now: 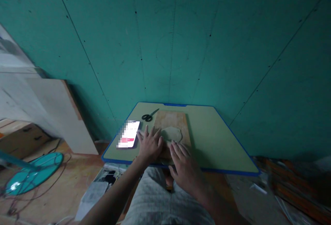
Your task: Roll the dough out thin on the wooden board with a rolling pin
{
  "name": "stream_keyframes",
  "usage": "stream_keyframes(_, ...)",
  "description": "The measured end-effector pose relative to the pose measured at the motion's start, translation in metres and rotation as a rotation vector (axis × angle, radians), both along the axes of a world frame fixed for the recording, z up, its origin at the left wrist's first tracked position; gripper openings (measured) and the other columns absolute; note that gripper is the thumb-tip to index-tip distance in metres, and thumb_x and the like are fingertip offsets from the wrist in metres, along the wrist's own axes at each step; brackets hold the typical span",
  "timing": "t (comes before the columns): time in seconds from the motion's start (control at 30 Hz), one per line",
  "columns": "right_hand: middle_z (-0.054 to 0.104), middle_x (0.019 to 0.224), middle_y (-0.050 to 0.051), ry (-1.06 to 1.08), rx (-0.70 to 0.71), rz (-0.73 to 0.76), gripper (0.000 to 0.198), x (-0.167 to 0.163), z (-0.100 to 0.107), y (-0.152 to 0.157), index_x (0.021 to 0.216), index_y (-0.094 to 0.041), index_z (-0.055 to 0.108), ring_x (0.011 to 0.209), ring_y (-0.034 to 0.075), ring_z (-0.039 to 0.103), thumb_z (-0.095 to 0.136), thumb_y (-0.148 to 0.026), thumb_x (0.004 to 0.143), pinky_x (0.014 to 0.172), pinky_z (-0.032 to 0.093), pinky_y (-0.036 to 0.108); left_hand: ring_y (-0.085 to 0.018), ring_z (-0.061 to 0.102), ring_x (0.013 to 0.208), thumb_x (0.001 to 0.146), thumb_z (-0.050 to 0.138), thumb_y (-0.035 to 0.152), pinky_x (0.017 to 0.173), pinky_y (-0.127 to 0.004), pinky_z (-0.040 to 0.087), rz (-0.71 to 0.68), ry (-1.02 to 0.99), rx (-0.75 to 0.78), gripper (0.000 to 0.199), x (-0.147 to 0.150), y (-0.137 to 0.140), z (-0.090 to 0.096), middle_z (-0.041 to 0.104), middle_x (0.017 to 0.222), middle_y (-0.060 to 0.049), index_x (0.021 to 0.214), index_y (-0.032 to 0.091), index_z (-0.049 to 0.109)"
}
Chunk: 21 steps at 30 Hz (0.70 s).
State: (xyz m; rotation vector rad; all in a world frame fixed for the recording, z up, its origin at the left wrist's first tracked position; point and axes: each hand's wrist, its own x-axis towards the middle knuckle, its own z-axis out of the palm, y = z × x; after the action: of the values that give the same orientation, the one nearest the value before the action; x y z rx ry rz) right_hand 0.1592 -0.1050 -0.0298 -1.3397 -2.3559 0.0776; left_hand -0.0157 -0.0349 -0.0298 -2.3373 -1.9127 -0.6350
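Observation:
A flattened pale sheet of dough (171,134) lies on a wooden board (170,116) on the small table. My left hand (150,145) is over the board's left side, beside the dough, with its fingers spread. At the board's near right edge is my right hand (184,163), fingers stretched out close together and tips near the dough's lower edge. A pale strip shows between the hands; what it is I cannot make out. Left of the board lies a lit phone (131,132). Black-handled scissors (148,117) rest behind the phone, beside the board.
The pale green table (212,139) has a blue rim and stands against a green wall (165,45). A turquoise round base (36,173) with cables around it is on the floor at left. Leaning boards (64,114) and a cardboard box (23,139) are behind it.

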Motion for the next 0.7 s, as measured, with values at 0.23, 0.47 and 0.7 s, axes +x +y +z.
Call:
stream_keyframes(0.23,0.046,0.148,0.013,0.126,0.039,0.104,0.065,-0.015,-0.018,-0.028,0.147,-0.010,0.041,0.138,0.025,0.039,0.050,-0.014,0.083,0.114,0.038,0.041,-0.029,0.034,0.142,0.098,0.038,0.029,0.117,-0.059,0.024,-0.446,-0.103,-0.109,0.037,0.018,0.050,0.006,0.057,0.138,-0.009,0.118,0.018,0.068)
stream_keyframes(0.47,0.065,0.122,0.013,0.231,0.203,0.394,0.033,-0.032,-0.004,-0.014,0.112,-0.014,0.066,0.116,0.022,0.056,0.051,-0.022,0.084,0.105,0.045,0.035,-0.020,0.041,0.139,0.098,0.034,0.024,0.117,-0.043,0.033,-0.476,-0.215,-0.167,0.041,0.045,0.081,-0.001,0.056,0.141,-0.009,0.128,0.016,0.060)
stream_keyframes(0.7,0.067,0.069,0.007,-0.056,0.263,0.587,0.021,-0.062,-0.007,0.030,0.073,-0.017,0.066,0.068,0.020,0.060,0.056,-0.034,0.081,0.072,0.049,0.037,-0.024,0.036,0.141,0.076,0.043,0.000,0.119,-0.045,0.026,-0.588,-0.008,-0.219,0.059,0.044,0.114,-0.008,0.050,0.145,-0.010,0.130,0.017,0.059)
